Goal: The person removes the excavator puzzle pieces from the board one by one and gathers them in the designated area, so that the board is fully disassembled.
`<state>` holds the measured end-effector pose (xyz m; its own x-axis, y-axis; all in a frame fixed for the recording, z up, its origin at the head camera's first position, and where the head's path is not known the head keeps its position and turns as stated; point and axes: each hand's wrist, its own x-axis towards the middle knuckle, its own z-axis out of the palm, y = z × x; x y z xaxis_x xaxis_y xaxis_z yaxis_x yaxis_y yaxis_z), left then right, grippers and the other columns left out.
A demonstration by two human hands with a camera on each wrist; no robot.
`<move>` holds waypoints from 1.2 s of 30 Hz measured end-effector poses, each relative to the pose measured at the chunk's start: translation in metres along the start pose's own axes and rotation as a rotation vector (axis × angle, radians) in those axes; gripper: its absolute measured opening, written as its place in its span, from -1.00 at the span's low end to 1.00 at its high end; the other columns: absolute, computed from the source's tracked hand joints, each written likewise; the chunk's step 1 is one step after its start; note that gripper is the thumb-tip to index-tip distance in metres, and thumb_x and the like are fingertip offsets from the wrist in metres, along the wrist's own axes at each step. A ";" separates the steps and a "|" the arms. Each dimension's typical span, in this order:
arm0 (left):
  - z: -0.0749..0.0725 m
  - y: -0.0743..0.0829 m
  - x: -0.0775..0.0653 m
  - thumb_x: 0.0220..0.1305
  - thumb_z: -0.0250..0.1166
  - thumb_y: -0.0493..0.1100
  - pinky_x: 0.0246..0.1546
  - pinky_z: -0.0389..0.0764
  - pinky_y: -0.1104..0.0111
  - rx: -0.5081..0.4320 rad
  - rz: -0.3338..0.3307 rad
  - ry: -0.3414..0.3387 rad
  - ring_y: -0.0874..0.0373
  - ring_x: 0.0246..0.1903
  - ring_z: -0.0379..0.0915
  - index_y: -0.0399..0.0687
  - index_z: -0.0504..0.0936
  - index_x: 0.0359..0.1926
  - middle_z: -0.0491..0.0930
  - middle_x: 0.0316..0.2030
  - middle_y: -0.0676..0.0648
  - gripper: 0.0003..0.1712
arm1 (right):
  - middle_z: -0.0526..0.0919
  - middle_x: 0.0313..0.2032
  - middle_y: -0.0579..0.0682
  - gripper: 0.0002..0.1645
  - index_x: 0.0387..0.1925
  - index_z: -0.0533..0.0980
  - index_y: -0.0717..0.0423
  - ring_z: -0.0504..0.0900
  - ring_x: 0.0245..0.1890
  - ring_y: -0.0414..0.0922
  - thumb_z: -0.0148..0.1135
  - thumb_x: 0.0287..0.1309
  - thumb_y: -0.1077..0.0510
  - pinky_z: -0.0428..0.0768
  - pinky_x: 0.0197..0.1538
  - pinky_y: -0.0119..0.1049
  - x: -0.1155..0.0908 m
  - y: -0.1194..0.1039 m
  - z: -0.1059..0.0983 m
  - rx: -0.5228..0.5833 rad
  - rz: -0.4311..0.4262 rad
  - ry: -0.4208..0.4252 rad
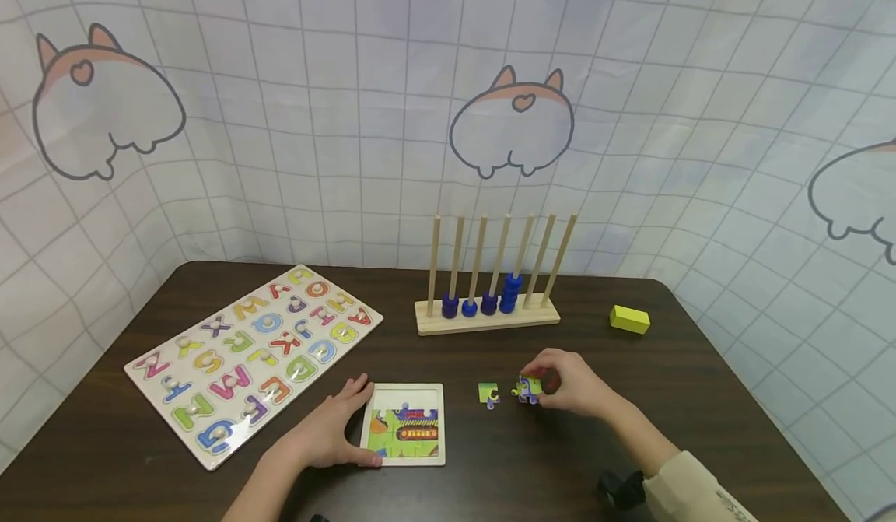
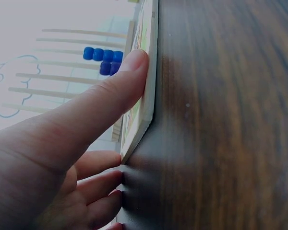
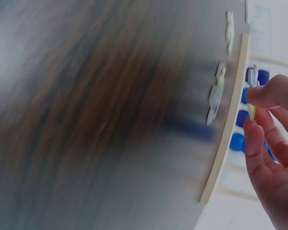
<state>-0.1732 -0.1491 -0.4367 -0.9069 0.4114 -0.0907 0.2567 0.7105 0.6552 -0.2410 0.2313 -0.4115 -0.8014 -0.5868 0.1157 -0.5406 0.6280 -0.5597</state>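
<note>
Where right fingers [image 3: 266,96] pinch, puzzle piece [image 3: 252,76] part-covered

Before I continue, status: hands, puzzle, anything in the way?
Left hand touching puzzle tray. Right hand pinching puzzle piece. Tray partly filled, far strip bare. Loose piece between tray and right hand, no blockage apparent.

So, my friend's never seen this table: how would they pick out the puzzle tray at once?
On the dark table, find the big letter board at left. Right of it, the left hand touches a small square tray. Unlike the board, it holds jigsaw pieces, its far part bare.
</note>
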 end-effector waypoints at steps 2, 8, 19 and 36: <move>0.000 0.000 0.000 -0.31 0.50 0.21 0.20 -0.09 -0.18 -0.001 -0.001 0.001 -0.26 0.33 -0.22 -0.35 0.14 0.32 -0.03 0.35 -0.32 0.25 | 0.57 -0.29 -0.05 -0.64 -0.24 0.59 0.17 0.52 -0.35 -0.08 0.38 -0.22 0.38 0.58 -0.36 -0.34 -0.004 0.004 -0.003 -0.014 0.005 0.002; 0.000 0.001 -0.001 -0.32 0.51 0.21 0.21 -0.05 -0.16 0.009 -0.007 0.014 -0.25 0.32 -0.18 -0.34 0.16 0.31 0.00 0.34 -0.31 0.24 | 0.58 -0.28 -0.04 -0.62 -0.23 0.59 0.16 0.52 -0.32 -0.05 0.38 -0.21 0.39 0.59 -0.33 -0.29 -0.015 0.017 -0.015 -0.036 0.048 0.014; -0.002 0.002 -0.002 -0.30 0.51 0.18 0.20 -0.03 -0.16 0.017 -0.018 0.005 -0.26 0.32 -0.17 -0.32 0.16 0.32 0.00 0.34 -0.32 0.22 | 0.59 -0.26 -0.01 -0.63 -0.23 0.59 0.18 0.50 -0.30 -0.04 0.38 -0.20 0.38 0.59 -0.31 -0.27 -0.026 0.034 -0.025 -0.053 0.117 0.000; -0.003 0.005 -0.004 -0.30 0.52 0.16 0.19 -0.02 -0.18 0.016 -0.007 0.008 -0.28 0.31 -0.17 -0.36 0.18 0.30 0.01 0.33 -0.34 0.20 | 0.56 -0.29 0.01 -0.63 -0.22 0.60 0.22 0.45 -0.37 -0.10 0.35 -0.21 0.42 0.51 -0.42 -0.40 -0.029 0.044 -0.019 -0.031 0.124 -0.033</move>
<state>-0.1691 -0.1483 -0.4308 -0.9113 0.4018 -0.0896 0.2553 0.7224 0.6426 -0.2461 0.2856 -0.4236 -0.8537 -0.5204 0.0198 -0.4465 0.7120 -0.5420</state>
